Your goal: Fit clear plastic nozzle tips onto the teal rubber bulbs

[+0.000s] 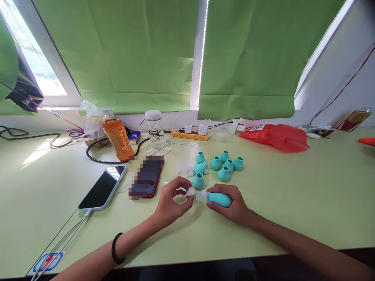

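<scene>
My right hand (231,205) is closed around a small turquoise bottle (220,199) lying sideways, its clear nozzle end pointing left. Facing that nozzle, my left hand (175,200) pinches a small translucent white plastic piece (190,191) between thumb and fingers. Just beyond my hands stands a turquoise bulb-shaped piece (198,181) with an open neck. Another turquoise piece (200,168) lies on its side behind it, among small translucent parts (184,169). Several more turquoise bulbs (224,174) are grouped to the right, necks up.
Left of my hands lie a red-edged phone (148,177) and a charging phone (102,188). Behind are an orange drink bottle (117,136), a clear jar (156,130) and a yellow power strip (190,135). A red plastic bag (275,137) lies at the back right of the table (293,203).
</scene>
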The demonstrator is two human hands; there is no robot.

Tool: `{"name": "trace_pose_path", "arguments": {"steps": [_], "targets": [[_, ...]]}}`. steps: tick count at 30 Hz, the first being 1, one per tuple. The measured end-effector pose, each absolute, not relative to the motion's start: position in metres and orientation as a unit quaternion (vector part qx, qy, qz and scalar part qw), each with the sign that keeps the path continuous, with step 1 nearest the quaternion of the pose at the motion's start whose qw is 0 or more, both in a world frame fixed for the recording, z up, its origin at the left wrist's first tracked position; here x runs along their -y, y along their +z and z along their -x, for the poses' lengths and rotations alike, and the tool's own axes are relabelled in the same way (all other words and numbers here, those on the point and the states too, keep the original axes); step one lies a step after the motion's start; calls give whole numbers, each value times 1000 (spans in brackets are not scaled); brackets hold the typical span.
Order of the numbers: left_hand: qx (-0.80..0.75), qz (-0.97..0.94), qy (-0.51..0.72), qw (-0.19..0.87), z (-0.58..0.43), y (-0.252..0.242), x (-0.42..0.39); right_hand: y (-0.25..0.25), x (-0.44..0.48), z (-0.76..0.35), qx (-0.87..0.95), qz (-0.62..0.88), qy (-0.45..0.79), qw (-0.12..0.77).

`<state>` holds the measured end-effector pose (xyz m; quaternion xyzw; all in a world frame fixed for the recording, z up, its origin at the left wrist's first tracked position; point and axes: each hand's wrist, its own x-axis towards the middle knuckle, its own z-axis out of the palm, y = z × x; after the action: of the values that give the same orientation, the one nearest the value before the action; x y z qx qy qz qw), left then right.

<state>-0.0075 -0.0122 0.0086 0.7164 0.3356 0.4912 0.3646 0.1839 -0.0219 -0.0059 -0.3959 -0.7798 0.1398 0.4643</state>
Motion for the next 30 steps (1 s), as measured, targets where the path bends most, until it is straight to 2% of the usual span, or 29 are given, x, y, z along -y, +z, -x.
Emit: {"name": "trace_pose_path", "arguments": {"steps": [4,7,12,20,30], "targets": [[-341,-615,463,539,10,13,7,-8,18,-186,774,410,142,461],[-369,-569,424,600,11,14,3,-8,17,-187,762,422,157,465],[-381,-525,394,651,11,8,1,-5,17,-189,750,432,173,471],[-361,-445,418,705,12,4,-1,-9,23,-186,819,392,101,407],[-355,-453,402,712,13,3,-1,-9,22,-186,783,407,134,450]]}}
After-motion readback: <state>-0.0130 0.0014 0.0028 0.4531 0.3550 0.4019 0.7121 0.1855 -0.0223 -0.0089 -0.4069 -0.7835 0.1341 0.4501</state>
